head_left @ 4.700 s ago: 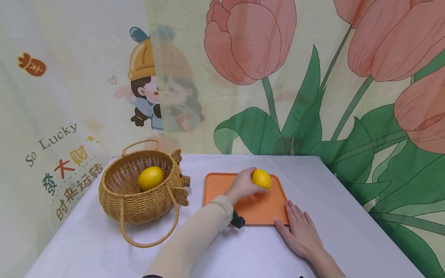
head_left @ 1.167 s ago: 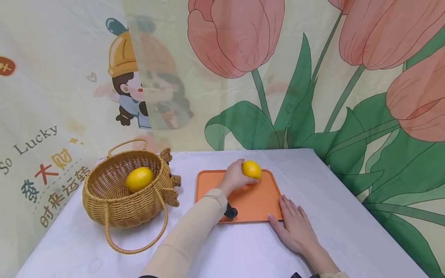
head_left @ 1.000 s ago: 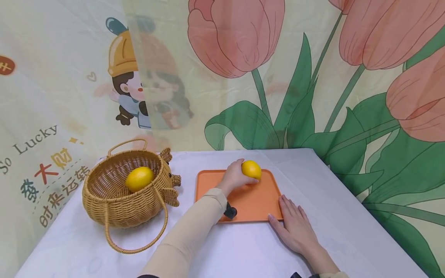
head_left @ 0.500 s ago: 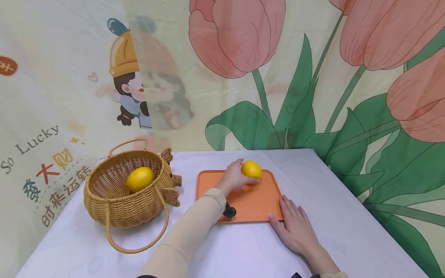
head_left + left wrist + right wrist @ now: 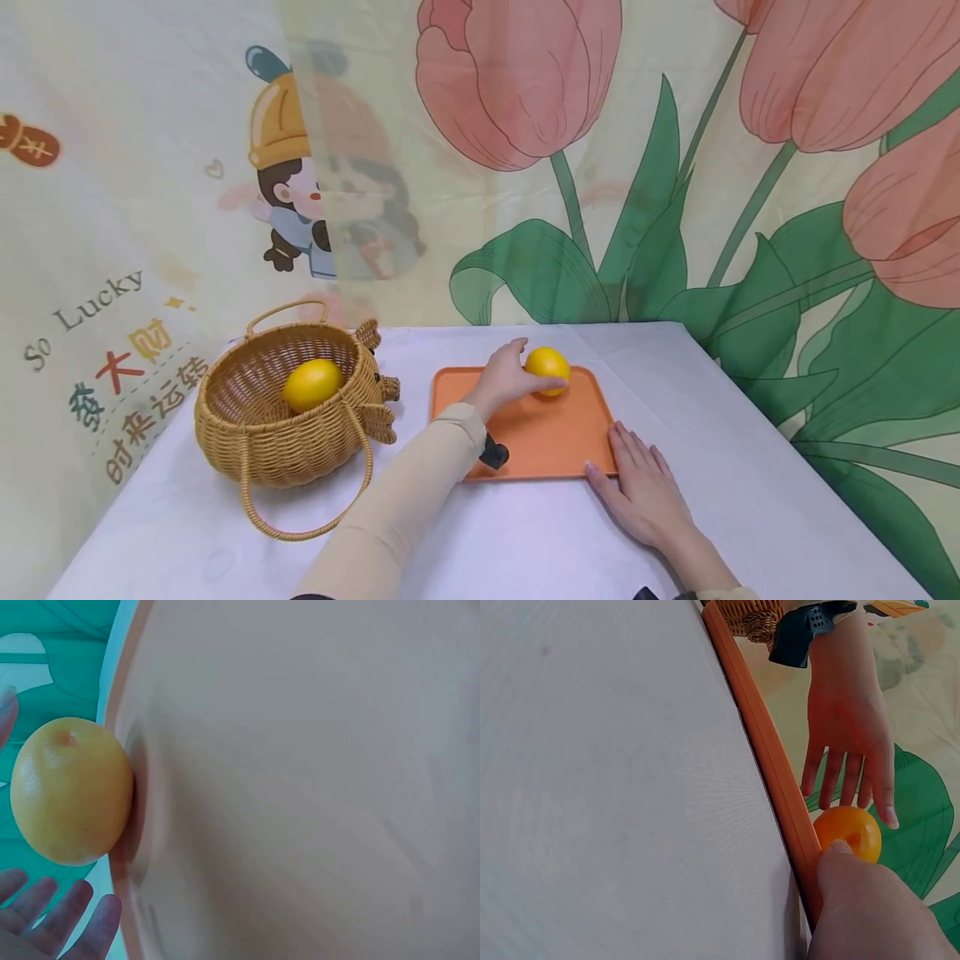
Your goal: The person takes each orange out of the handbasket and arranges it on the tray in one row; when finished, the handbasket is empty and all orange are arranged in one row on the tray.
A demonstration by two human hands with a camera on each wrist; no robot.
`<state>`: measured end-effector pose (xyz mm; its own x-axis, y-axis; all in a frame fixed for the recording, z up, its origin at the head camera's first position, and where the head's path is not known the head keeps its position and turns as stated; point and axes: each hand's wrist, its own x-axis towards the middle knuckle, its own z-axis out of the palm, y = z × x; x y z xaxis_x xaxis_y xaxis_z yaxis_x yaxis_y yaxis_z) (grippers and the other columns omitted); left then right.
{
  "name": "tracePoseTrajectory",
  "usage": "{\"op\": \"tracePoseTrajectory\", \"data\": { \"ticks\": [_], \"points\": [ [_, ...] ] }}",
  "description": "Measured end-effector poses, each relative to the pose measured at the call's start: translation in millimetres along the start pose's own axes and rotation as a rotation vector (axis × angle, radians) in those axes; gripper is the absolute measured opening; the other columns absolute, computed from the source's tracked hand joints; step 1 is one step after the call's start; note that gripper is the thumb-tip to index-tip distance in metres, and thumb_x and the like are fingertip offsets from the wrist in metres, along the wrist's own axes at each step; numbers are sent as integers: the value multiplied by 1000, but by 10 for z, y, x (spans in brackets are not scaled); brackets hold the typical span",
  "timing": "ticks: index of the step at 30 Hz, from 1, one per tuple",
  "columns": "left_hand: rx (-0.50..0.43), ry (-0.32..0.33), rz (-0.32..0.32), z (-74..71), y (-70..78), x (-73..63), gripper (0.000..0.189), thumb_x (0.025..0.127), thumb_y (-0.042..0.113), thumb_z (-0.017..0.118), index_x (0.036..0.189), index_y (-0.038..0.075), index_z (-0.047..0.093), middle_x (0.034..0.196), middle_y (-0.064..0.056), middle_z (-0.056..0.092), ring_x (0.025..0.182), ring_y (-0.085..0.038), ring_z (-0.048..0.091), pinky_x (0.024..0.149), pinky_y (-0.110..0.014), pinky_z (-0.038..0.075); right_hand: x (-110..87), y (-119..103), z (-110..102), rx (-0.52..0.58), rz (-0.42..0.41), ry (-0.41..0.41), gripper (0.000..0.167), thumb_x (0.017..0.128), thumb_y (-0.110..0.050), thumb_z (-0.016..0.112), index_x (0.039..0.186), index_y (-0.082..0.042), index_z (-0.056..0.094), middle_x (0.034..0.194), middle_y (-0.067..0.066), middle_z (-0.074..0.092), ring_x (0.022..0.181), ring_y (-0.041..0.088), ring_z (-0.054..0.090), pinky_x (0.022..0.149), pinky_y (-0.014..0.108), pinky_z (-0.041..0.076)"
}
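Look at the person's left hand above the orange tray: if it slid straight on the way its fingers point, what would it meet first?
The lemon. The left hand has straight fingers beside it on the orange tray, apparently just clear of it; beyond lies the tray's far rim, though depth is hard to judge.

Left hand (image 5: 504, 380) reaches forward, fingers straightened — right hand (image 5: 641, 487) lies flat.

A table (image 5: 720, 467) under a pale white cloth carries everything here. On its left side sits a wicker basket (image 5: 288, 433), one loop handle lying flat on the cloth toward the near edge. Just right of it, near the middle, an orange tray (image 5: 543, 433) lies flat. At the tray's near right corner, the right hand (image 5: 643, 493) rests palm down on the cloth, fingers touching the tray's rim.
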<state>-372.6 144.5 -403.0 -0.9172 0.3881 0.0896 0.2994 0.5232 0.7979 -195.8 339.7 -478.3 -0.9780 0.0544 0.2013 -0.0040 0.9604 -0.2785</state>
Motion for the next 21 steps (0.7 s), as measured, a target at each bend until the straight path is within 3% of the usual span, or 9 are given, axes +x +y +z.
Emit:
{"op": "tracePoseTrajectory", "data": {
  "ticks": [10, 21],
  "points": [
    [-7, 5, 36, -104, 90, 10, 103, 77, 55, 85, 156, 8, 40, 154, -12, 46, 134, -31, 50, 108, -46, 44, 3, -5, -23, 3, 20, -19, 96, 100, -71, 37, 158, 6, 28, 163, 24, 28, 149, 45, 25, 118, 65, 10],
    [22, -9, 79, -301, 212, -139, 100, 79, 55, 84, 156, 9, 41, 153, -8, 49, 135, -29, 50, 107, -44, 44, -2, -8, -19, 3, 18, -26, 96, 101, -71, 36, 158, 6, 28, 163, 24, 29, 148, 46, 27, 118, 65, 11]
  ]
}}
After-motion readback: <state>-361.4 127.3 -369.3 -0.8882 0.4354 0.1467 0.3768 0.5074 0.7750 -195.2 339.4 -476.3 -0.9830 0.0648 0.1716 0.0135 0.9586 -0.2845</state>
